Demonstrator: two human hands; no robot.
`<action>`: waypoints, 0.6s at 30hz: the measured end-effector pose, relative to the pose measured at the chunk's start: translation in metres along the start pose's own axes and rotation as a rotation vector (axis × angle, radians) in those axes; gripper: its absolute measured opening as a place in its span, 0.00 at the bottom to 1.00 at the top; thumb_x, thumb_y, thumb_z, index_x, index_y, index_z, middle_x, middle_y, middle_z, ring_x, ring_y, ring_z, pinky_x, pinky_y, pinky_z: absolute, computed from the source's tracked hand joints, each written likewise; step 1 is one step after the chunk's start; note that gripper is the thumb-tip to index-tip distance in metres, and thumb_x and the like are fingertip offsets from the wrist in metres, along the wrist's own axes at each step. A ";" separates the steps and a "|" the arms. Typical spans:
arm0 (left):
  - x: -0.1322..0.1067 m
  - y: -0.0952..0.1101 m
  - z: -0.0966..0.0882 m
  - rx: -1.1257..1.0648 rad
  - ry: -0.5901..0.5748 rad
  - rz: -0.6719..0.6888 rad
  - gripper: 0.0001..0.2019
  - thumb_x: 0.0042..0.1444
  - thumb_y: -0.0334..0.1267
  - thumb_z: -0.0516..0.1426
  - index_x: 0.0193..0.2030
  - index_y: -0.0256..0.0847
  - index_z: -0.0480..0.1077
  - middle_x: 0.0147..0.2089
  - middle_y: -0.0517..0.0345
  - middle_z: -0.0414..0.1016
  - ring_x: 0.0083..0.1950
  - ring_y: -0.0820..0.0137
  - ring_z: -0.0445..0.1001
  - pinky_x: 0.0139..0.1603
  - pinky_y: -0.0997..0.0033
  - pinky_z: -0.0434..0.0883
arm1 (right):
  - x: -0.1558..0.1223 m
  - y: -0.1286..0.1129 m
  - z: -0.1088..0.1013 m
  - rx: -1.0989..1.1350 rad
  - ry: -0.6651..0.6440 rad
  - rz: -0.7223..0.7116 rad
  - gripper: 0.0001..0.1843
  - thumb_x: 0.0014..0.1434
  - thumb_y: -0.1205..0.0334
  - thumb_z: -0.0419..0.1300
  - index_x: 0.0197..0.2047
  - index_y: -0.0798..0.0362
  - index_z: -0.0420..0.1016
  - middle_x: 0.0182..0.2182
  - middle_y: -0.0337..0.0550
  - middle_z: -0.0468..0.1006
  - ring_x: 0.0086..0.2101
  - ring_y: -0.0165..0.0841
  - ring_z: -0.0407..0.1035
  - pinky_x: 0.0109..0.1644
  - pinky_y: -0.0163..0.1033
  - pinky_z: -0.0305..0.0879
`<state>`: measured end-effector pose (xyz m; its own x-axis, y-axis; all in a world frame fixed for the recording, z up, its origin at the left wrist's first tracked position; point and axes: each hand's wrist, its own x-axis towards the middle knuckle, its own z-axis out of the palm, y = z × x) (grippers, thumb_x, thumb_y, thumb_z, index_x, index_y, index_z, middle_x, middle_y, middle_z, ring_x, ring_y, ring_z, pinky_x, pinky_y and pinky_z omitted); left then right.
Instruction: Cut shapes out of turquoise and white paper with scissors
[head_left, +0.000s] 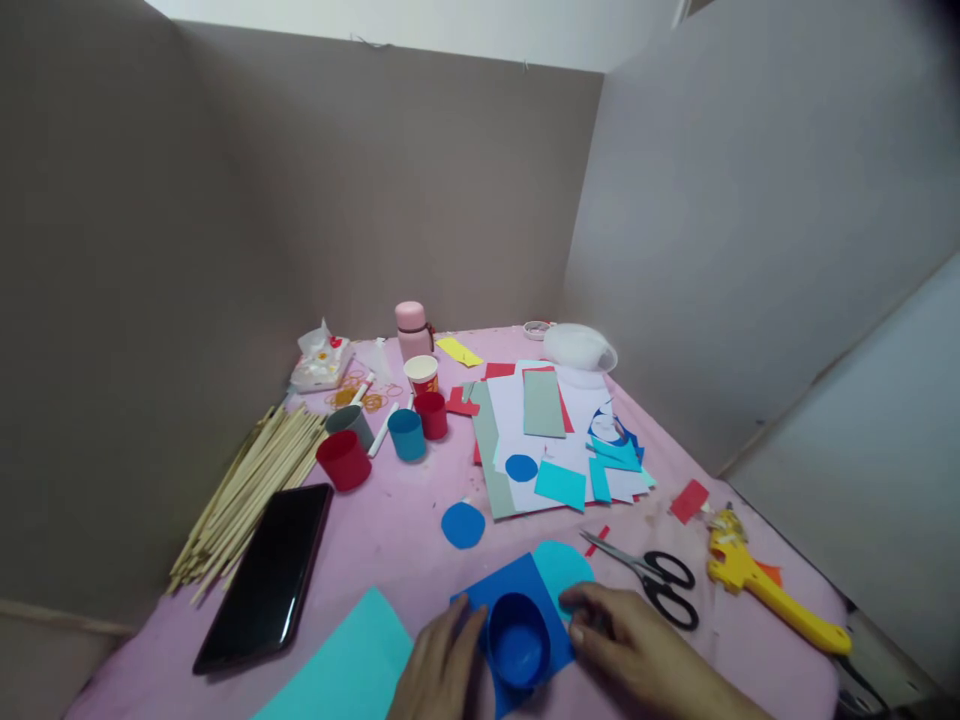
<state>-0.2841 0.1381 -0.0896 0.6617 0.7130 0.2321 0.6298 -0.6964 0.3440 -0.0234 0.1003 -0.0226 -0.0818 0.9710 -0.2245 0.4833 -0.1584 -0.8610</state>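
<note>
A blue paper cup (517, 640) sits mouth-up on a blue paper square (504, 592) at the near edge of the pink table (390, 545). My left hand (439, 668) touches the cup's left side with curled fingers. Fingers of my right hand (634, 645) press flat on the sheet just right of the cup. A light-blue cut shape (564, 568) peeks from under the blue square.
Black scissors (652, 578) and a yellow glue gun (765, 585) lie to the right. A black phone (270, 575), wooden sticks (251, 485), several small cups (343, 458), a turquoise sheet (345, 670), a blue paper circle (463, 525) and a pile of coloured papers (555, 435) surround the work spot.
</note>
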 end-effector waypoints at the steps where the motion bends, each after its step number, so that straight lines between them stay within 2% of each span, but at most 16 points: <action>1: 0.000 0.001 0.008 0.063 0.019 0.005 0.46 0.45 0.49 0.65 0.67 0.43 0.48 0.63 0.37 0.64 0.60 0.51 0.66 0.56 0.52 0.69 | -0.003 0.006 0.006 0.144 0.012 0.055 0.19 0.54 0.55 0.56 0.45 0.59 0.73 0.33 0.48 0.77 0.28 0.35 0.70 0.32 0.38 0.63; 2: 0.001 0.001 0.014 0.112 0.022 0.000 0.50 0.41 0.46 0.68 0.68 0.43 0.47 0.63 0.36 0.63 0.60 0.49 0.67 0.55 0.51 0.70 | -0.006 0.011 0.012 0.300 0.032 0.115 0.23 0.53 0.52 0.57 0.47 0.58 0.70 0.37 0.50 0.76 0.27 0.33 0.69 0.30 0.37 0.63; 4: 0.002 0.004 0.018 0.153 -0.024 -0.038 0.51 0.38 0.40 0.69 0.68 0.42 0.47 0.64 0.37 0.63 0.61 0.49 0.66 0.57 0.52 0.68 | -0.010 0.020 0.021 0.538 0.085 0.224 0.29 0.51 0.47 0.59 0.50 0.57 0.67 0.43 0.53 0.73 0.22 0.28 0.68 0.22 0.32 0.57; 7: 0.003 0.010 0.011 0.112 -0.053 -0.044 0.47 0.43 0.38 0.66 0.68 0.40 0.47 0.64 0.40 0.62 0.63 0.51 0.63 0.60 0.55 0.65 | -0.014 0.027 0.029 0.656 0.129 0.305 0.33 0.47 0.43 0.61 0.51 0.55 0.64 0.45 0.54 0.72 0.18 0.25 0.69 0.16 0.30 0.45; 10: 0.003 0.014 0.003 0.017 -0.012 -0.015 0.43 0.48 0.42 0.64 0.68 0.41 0.47 0.65 0.43 0.62 0.64 0.53 0.62 0.60 0.56 0.64 | -0.012 0.027 0.033 0.694 0.095 0.276 0.35 0.44 0.43 0.64 0.49 0.55 0.63 0.35 0.45 0.74 0.16 0.23 0.65 0.15 0.30 0.43; 12: 0.003 0.016 0.001 -0.022 0.015 -0.030 0.40 0.50 0.43 0.62 0.67 0.43 0.50 0.64 0.46 0.64 0.63 0.54 0.63 0.60 0.57 0.64 | -0.008 0.027 0.036 0.675 0.020 0.242 0.33 0.44 0.44 0.66 0.47 0.55 0.65 0.26 0.37 0.72 0.15 0.22 0.59 0.17 0.30 0.43; 16: 0.002 0.019 0.005 0.011 0.039 -0.106 0.32 0.53 0.33 0.58 0.65 0.40 0.54 0.62 0.48 0.67 0.61 0.59 0.66 0.59 0.61 0.65 | 0.004 0.029 0.043 0.619 -0.185 0.213 0.25 0.43 0.42 0.67 0.31 0.55 0.68 0.17 0.32 0.66 0.16 0.21 0.55 0.21 0.30 0.45; 18: 0.001 0.021 0.007 0.032 0.041 -0.129 0.31 0.53 0.28 0.55 0.65 0.37 0.54 0.61 0.47 0.68 0.60 0.60 0.67 0.58 0.62 0.66 | 0.008 0.031 0.046 0.602 -0.211 0.211 0.23 0.43 0.43 0.67 0.24 0.54 0.65 0.15 0.32 0.65 0.16 0.21 0.53 0.21 0.30 0.43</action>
<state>-0.2673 0.1240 -0.0885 0.5574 0.7992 0.2247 0.7216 -0.6003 0.3449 -0.0492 0.0955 -0.0717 -0.2372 0.8624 -0.4472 -0.0579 -0.4721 -0.8797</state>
